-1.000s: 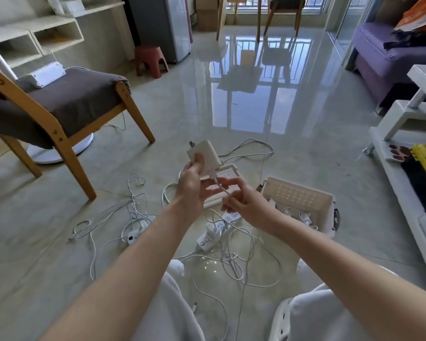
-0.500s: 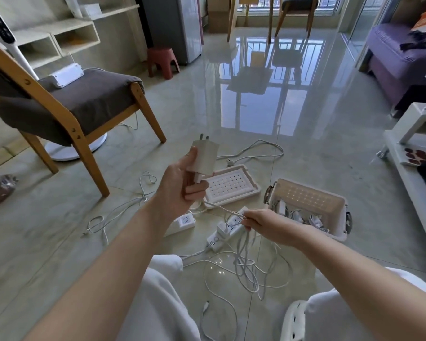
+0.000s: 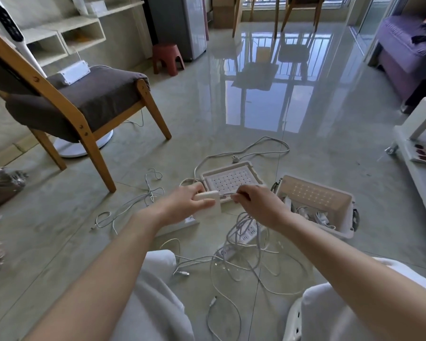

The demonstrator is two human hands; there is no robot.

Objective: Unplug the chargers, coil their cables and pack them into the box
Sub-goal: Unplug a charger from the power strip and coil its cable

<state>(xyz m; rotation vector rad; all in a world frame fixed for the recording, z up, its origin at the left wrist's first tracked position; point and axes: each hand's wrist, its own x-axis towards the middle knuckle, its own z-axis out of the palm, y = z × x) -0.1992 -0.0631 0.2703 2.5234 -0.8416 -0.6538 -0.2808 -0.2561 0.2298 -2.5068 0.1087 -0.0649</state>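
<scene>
**Charger in hand, cable not yet coiled**

Down by the person's knees a loose tangle of white cables (image 3: 244, 262) sprawls over the tiled floor (image 3: 305, 148), with a white power strip (image 3: 242, 232) lying under it. Just beyond, the left hand (image 3: 180, 205) has its fingers (image 3: 199, 204) curled round a white charger (image 3: 214, 210), a small square brick held off the floor. The right hand (image 3: 258, 205), close by at three o'clock of it, pinches the charger's cable (image 3: 228, 194) between thumb and fingertip, right where it leaves the brick.

I would guess the brick is light, hard and smooth, and easy to hold by its flat sides, as now. The cable looks thin, limp and a bit springy. It will likely want to uncoil, so it is best taken near the plug end and wound in loose loops, with no sharp bend at the connector.

At two o'clock of the hands stands the box (image 3: 342, 232), open, with other chargers (image 3: 315, 217) and their cords already in it. Its perforated lid (image 3: 231, 180) lies at twelve o'clock. Farther off, at ten o'clock, stands a wooden chair (image 3: 84, 102).

No brand, label or writing can be read on any of it.
</scene>
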